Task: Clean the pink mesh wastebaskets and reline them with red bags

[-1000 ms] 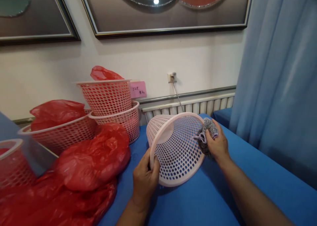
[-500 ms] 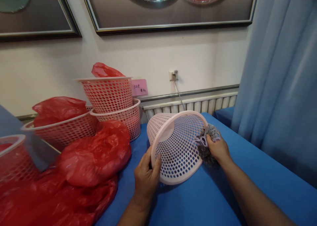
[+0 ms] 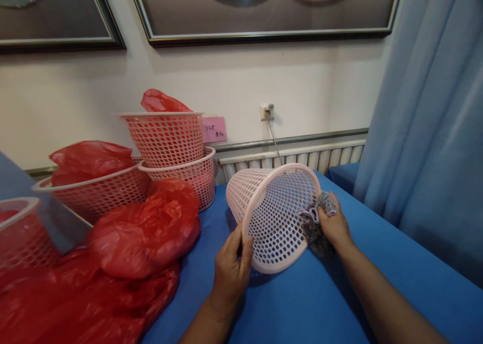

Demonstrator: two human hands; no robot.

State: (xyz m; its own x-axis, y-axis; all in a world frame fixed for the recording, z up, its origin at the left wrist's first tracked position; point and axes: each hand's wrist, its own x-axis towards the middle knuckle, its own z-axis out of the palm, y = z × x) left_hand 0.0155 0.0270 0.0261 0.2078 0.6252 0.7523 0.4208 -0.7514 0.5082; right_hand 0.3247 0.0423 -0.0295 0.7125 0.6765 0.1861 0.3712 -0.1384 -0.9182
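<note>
A pale pink mesh basket [image 3: 247,190] lies tilted on its side on the blue surface [image 3: 279,309], its mouth facing me. My left hand [image 3: 232,266] pinches the left part of its rim, thumb inside the opening. At the right of the rim, my right hand [image 3: 334,223] is closed on a grey cloth [image 3: 317,231] with a pale purple edge. The cloth covers part of the rim there, and my right fingertips are hidden behind it.
Red plastic bags [image 3: 143,233] spread over the left side. Behind them are stacked pink baskets [image 3: 166,140], a wide basket [image 3: 98,193] and another basket [image 3: 26,238] with red bags. A radiator [image 3: 313,158] runs along the wall; a blue curtain [image 3: 422,122] hangs right.
My left hand and the basket's near rim have shifted slightly right. My right hand, still on the cloth, has moved very little. The view has tilted slightly.
</note>
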